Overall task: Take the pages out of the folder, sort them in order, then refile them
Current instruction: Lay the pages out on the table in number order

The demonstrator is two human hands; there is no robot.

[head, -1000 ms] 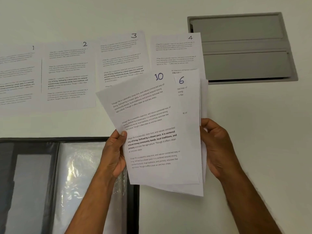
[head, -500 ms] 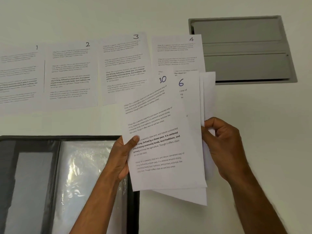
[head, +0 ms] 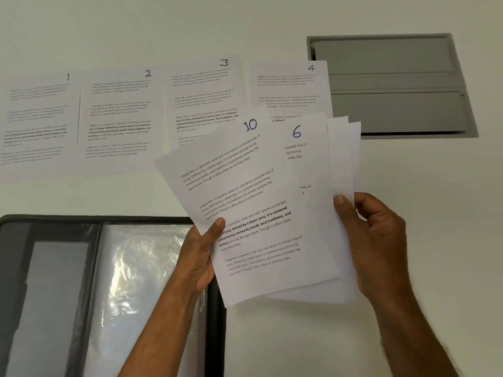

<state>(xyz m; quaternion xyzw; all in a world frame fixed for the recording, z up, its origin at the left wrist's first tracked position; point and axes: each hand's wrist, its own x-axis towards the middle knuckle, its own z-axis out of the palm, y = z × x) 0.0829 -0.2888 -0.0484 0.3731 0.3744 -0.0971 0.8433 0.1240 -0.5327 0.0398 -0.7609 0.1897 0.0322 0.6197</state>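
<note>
Pages numbered 1 (head: 35, 118), 2 (head: 119, 118), 3 (head: 204, 96) and 4 (head: 288, 88) lie in a row on the white table. Above the table I hold a fanned stack of sheets. Page 10 (head: 245, 213) is on top, tilted left, and my left hand (head: 200, 257) pinches its left edge with the thumb on the print. Page 6 (head: 313, 170) shows behind it, with blank-looking sheets (head: 344, 156) further back. My right hand (head: 378, 240) grips the right edges of the stack. The open black folder (head: 81, 295) with clear sleeves lies at the lower left.
A grey recessed hatch (head: 392, 85) sits in the table at the upper right, just beyond page 4. Bare white tabletop (head: 422, 186) stretches to the right of the stack and below it.
Page 10 has swung back to a left tilt, fanning away from page 6. My right thumb has shifted on the stack's right edge, and more back sheets show.
</note>
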